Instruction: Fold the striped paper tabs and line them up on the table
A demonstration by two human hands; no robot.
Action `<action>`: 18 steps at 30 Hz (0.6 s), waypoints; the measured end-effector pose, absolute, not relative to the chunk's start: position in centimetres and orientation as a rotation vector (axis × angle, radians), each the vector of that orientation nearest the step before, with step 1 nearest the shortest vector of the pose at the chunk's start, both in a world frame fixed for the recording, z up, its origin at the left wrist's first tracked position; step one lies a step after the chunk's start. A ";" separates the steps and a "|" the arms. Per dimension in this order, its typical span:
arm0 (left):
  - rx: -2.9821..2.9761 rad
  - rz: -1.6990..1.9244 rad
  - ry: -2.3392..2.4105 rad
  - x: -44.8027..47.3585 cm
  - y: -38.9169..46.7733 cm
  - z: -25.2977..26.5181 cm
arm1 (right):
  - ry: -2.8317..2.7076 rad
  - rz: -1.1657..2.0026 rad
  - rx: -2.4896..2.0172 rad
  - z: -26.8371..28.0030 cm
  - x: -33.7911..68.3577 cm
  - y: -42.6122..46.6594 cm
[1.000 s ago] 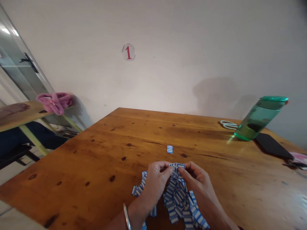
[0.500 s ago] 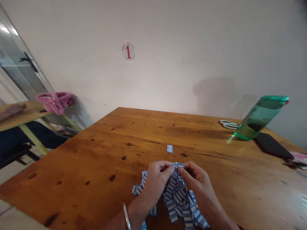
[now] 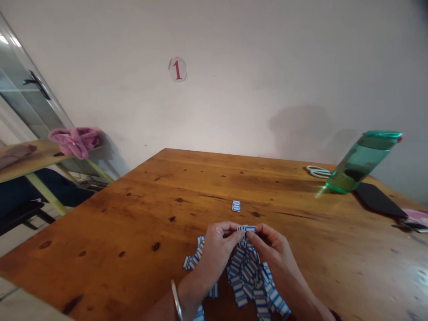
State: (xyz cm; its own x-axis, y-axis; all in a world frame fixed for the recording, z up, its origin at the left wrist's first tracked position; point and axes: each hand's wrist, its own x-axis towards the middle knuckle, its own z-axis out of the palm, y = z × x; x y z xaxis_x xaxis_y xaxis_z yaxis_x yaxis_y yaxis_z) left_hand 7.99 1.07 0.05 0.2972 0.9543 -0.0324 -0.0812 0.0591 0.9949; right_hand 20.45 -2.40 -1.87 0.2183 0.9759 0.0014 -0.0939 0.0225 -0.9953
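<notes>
Between my two hands, a few small blue-and-white printed cards (image 3: 249,229) are pinched at their edges. The thumb and fingers of my left hand (image 3: 219,249) close on the left side of them, and my right hand (image 3: 272,247) closes on the right side. Just below lies a loose pile of similar cards (image 3: 247,272), partly hidden by both wrists. More cards (image 3: 194,258) poke out to the left of my left hand. Farther forward on the table, one small set of cards (image 3: 236,206) lies apart, its stripes lined up.
The wooden table (image 3: 140,214) reaches to the wall. At its right stand or lie a green water bottle (image 3: 363,162), a white cable (image 3: 318,172), a dark flat case (image 3: 379,203) and keys (image 3: 409,226). To the left, another table (image 3: 36,167) carries a pink cloth (image 3: 76,140) and a person's arm (image 3: 16,156).
The view has shifted very slightly. Both hands keep their pinch, and the held cards have moved a little between the fingertips.
</notes>
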 end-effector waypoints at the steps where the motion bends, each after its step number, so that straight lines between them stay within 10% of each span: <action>1: 1.242 1.000 0.933 8.0 1.1 0.0 | -0.985 1.098 -1.211 -2.0 20.5 -2.4; 18: 1.108 1.025 0.806 8.5 0.9 -0.6 | -0.886 1.100 -1.151 -0.9 19.8 -2.4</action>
